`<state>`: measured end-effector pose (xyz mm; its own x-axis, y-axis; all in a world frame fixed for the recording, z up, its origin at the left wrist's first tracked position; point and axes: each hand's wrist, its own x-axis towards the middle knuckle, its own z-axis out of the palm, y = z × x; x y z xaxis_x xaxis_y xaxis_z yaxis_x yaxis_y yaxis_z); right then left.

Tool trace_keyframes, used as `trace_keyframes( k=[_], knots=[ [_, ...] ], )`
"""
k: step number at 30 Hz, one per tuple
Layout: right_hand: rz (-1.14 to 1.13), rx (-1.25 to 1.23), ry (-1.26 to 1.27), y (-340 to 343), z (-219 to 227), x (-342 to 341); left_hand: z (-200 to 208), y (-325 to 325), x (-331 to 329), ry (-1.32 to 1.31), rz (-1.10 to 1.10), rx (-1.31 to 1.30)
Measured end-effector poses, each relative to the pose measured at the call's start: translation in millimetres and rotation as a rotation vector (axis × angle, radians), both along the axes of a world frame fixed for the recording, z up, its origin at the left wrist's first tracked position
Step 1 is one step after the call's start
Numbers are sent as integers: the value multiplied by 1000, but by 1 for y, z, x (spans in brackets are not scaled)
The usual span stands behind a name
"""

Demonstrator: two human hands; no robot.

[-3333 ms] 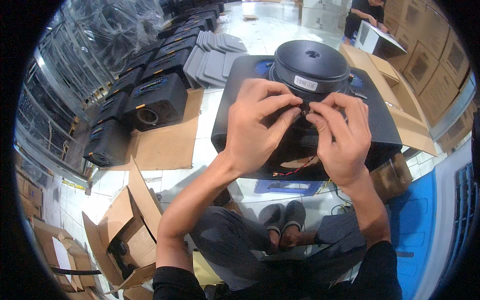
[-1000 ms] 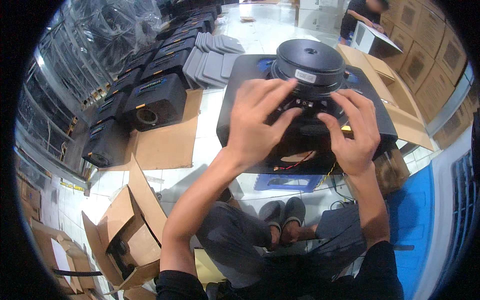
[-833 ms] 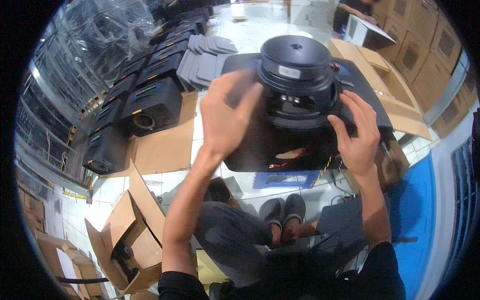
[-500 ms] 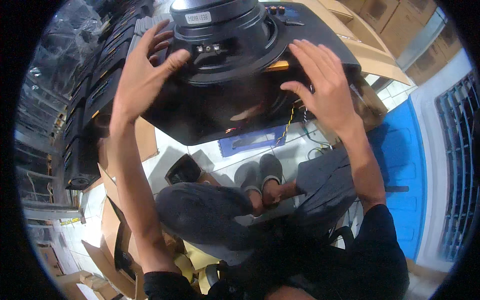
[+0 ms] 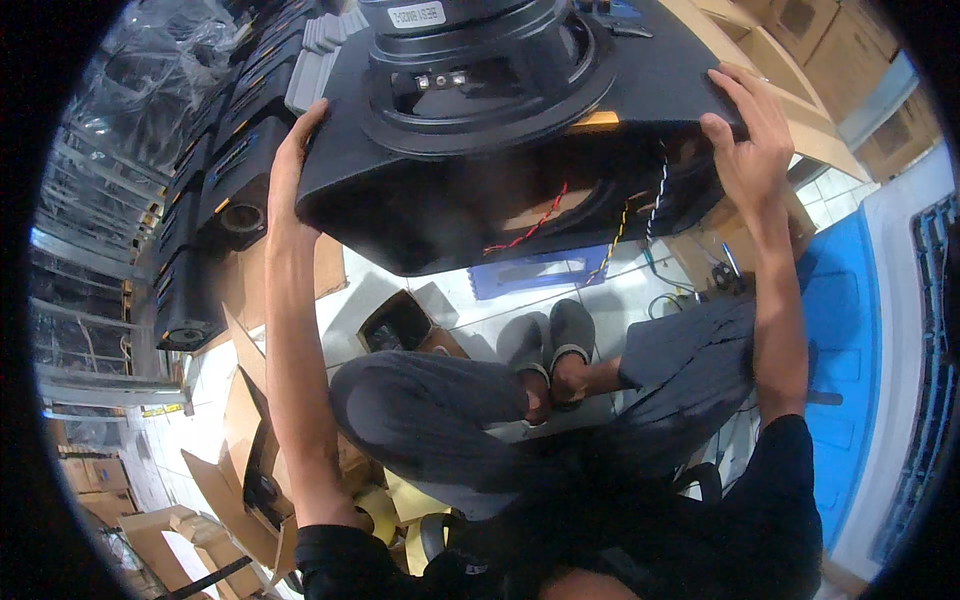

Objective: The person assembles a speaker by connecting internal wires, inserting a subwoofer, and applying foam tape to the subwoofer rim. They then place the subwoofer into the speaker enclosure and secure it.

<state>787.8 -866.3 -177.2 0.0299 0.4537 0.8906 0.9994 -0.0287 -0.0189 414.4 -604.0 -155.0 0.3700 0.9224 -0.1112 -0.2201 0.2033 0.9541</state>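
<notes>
A black speaker box (image 5: 665,75) stands in front of me, its near side showing a dark opening. On top of it rests a round black speaker driver (image 5: 490,105), magnet upward, with metal terminals facing me. My left hand (image 5: 294,170) grips the box's left edge, its fingers partly hidden. At the near right corner, my right hand (image 5: 757,145) holds the box, thumb and fingers bent over the edge. A red-black twisted wire (image 5: 545,215), a yellow-black wire (image 5: 618,240) and a white-black wire (image 5: 658,195) hang at the opening. An orange strip (image 5: 597,121) shows by the driver's rim.
Several similar black boxes (image 5: 240,165) stand in a row at left, beside grey stacked pieces (image 5: 325,45). Open cardboard cartons (image 5: 235,430) lie at lower left. A small dark-lined box (image 5: 400,325) sits on the tiled floor. A blue panel (image 5: 840,340) is at right.
Both hands have moved apart from beside the driver to the box's left and right edges and taken hold. More of the opening and its wires now shows; the view has shifted slightly.
</notes>
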Motion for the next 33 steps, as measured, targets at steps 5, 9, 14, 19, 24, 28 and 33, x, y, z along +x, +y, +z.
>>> trace_keyframes(
  k=[5,9,14,19,24,28,33],
  knots=[
    [41,-3,1,8,-1,22,2,-22,5,-14,71,-68],
    [7,-27,-26,9,5,32,-6,-30,9,-51,49,-48],
    [-318,187,99,-18,-12,-42,-11,-22,5,10,80,47],
    [139,-266,1196,-4,-110,-178,-9,-29,3,127,200,357],
    [56,-443,1610,45,-160,-208,1,-50,-1,162,551,737],
    [153,-355,1727,37,-148,-212,1,-77,-11,225,711,1225],
    [434,-532,1800,-33,-82,-224,3,-120,-2,-1,-266,1736]
  ],
)
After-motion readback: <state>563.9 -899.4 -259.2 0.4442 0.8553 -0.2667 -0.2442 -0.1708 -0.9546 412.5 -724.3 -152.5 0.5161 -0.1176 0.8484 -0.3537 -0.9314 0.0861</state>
